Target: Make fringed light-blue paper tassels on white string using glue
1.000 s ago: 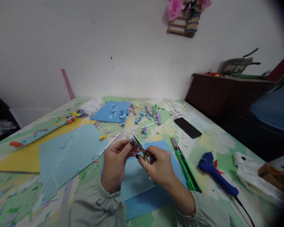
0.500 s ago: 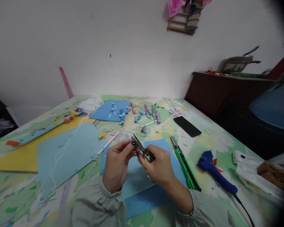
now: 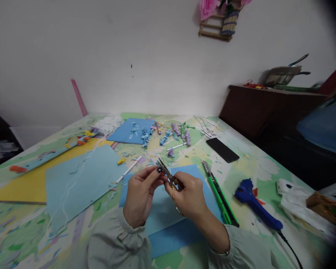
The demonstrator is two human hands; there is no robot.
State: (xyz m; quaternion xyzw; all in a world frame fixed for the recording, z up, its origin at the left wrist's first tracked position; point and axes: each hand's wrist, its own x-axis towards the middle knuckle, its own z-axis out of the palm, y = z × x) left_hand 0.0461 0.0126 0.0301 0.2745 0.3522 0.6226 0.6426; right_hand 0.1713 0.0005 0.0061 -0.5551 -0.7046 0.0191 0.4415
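My right hand [image 3: 190, 192] is closed round the gold handles of a small pair of scissors [image 3: 168, 175], whose blades point up and to the left. Close against the blades, my left hand [image 3: 141, 190] pinches with thumb and fingertips. Whatever lies in that pinch is too small and too covered to make out. Both hands are over light blue and darker blue foam sheets [image 3: 168, 241] lying on the table. Just right of them rests a green utility knife [image 3: 220, 198] with its blade out.
A blue glue gun [image 3: 257, 205] with a cord and a black phone [image 3: 222, 150] lie to the right. Small curled foam pieces [image 3: 165, 139] are scattered behind. At left are a light blue sheet [image 3: 86, 183], a yellow sheet [image 3: 25, 186] and a white stick [image 3: 128, 170].
The whole view has shifted very slightly. Both hands and the scissors keep nearly the same pose, with little visible movement.
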